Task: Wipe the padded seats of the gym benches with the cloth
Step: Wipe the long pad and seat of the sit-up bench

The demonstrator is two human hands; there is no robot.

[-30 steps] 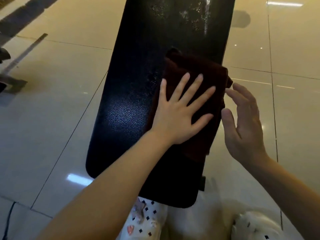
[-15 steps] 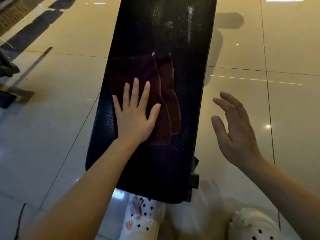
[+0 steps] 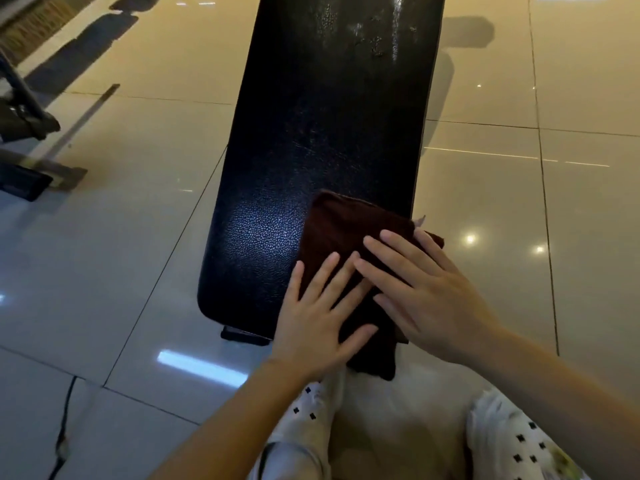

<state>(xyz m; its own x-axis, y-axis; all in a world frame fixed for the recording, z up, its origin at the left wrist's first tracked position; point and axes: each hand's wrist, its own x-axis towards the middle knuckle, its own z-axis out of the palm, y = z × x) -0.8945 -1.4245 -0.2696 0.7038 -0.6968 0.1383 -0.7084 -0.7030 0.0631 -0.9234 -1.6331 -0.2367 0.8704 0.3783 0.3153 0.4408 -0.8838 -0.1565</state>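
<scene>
Glossy tiled floor all round, ceiling lights mirrored in it; dark frame of other gym gear at far left with a flat metal bar lying beside it; a black cable runs along the floor bottom left; patterned white trousers fill the bottom edge, right under the near end of the bench; black padded bench seat runs from the top edge down to centre, grainy leather surface, scuffed and flaking near the far end; small black bracket pokes out under its near edge; dark brown cloth lies on the seat's near right corner, folded, its near end hanging off the end of the pad and its right edge slightly over the side; both hands cover most of the cloth's near half, so the fold there is hidden; left hand flat on the cloth, fingers straight and spread, pressing down, gripping nothing; right hand also flat on it, fingers straight and angled up-left, fingertips touching the left hand's fingertips; both forearms bare, entering from the bottom corners.
</scene>
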